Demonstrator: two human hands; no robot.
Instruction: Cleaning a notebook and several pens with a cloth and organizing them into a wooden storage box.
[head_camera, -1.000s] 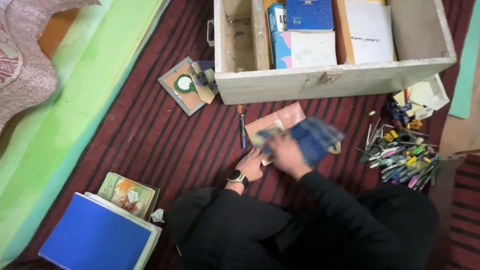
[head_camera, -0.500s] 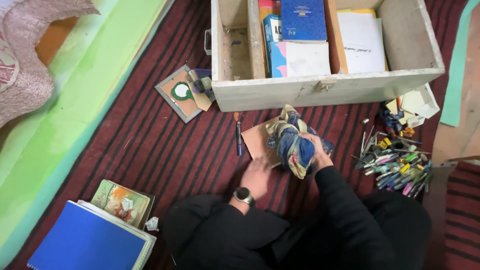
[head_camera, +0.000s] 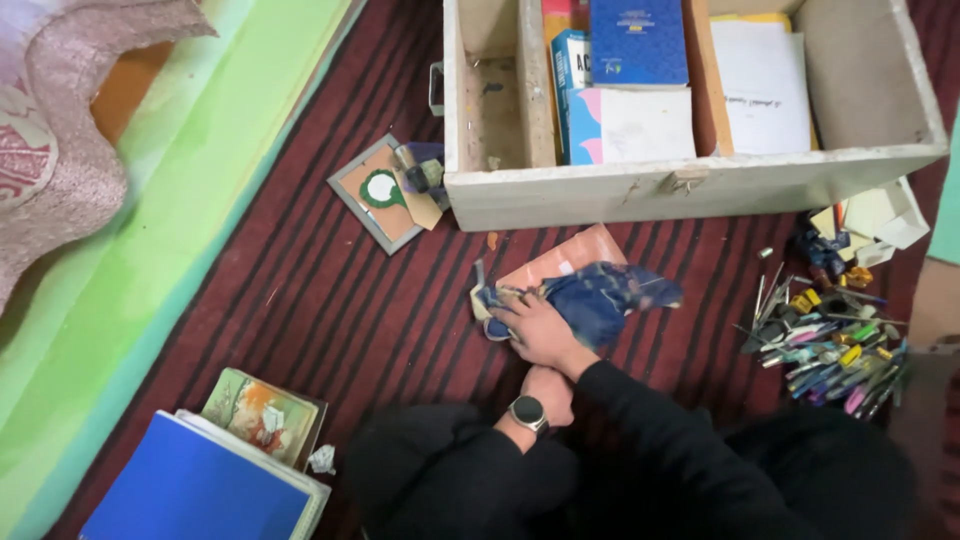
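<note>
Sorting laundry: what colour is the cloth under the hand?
Dark blue checked cloth, with pale patches; head view.

Cloth (head_camera: 600, 295): dark blue check with pale yellowish edges. Folder (head_camera: 570, 258) beneath it: salmon pink. Rug (head_camera: 330, 300): maroon with thin black stripes. Wooden box (head_camera: 640, 190): off-white, worn. Mat (head_camera: 150, 230): light green. Notebook (head_camera: 195, 490): bright blue cover. Wristwatch (head_camera: 527, 411): black. Pile of pens (head_camera: 830, 345): mixed yellow, green, pink and blue.

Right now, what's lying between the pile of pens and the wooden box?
In the head view, bare striped rug lies between the pile of pens and the wooden box, apart from one small silvery piece just above the pens.
</note>
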